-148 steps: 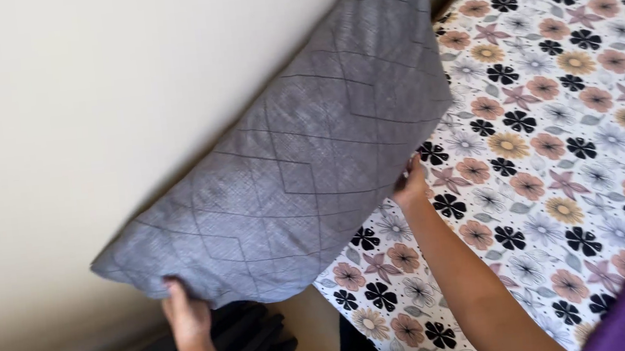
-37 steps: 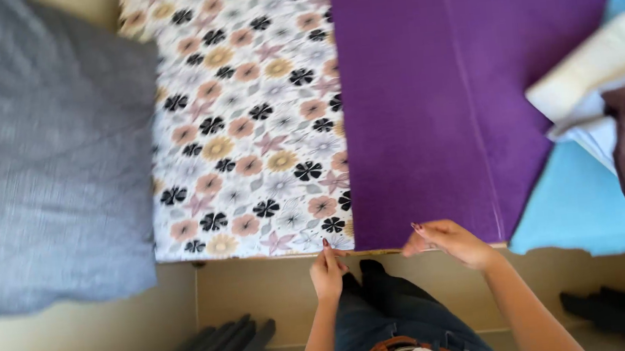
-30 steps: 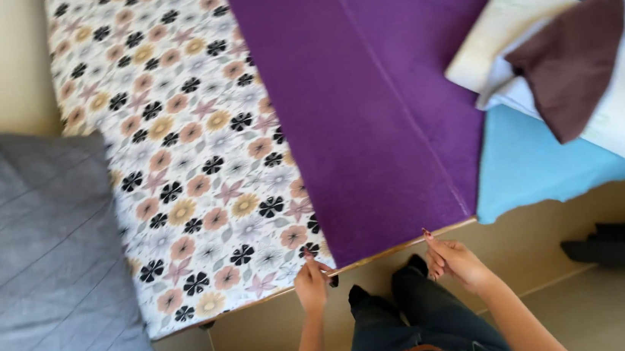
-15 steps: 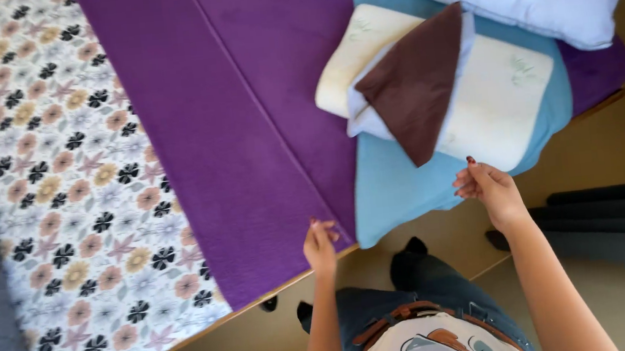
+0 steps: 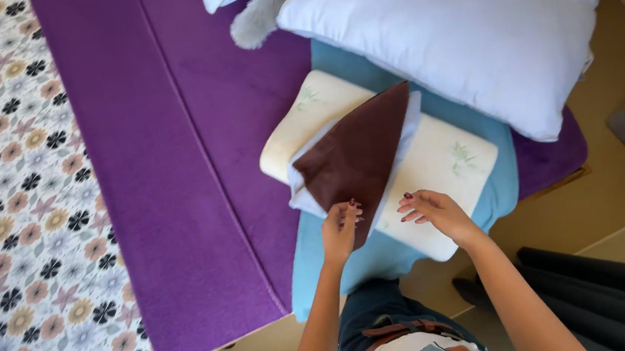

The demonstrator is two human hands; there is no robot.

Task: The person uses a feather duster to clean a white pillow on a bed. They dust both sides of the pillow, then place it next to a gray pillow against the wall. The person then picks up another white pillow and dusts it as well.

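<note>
While both hands had been down at the near edge of the purple cover half a second before, they now met over the pile at the centre of the frame: the left hand (image 5: 341, 230) had its fingertips pinched shut on the lower point of the brown cloth (image 5: 360, 152), and the right hand (image 5: 432, 211) hovered just beside it, fingers spread and loose, holding nothing. That brown cloth lay folded on a white one, slanting up toward the middle of the picture, atop the cream contoured pillow (image 5: 445, 166), which rested on the light blue sheet (image 5: 320, 259). To my eye the work had shifted from the cover to this stack. Behind it, at upper right, sat the big white pillow (image 5: 451, 25). The purple cover (image 5: 182, 173) ran down the middle left, the flowered sheet (image 5: 12, 227) along the left edge.
</note>
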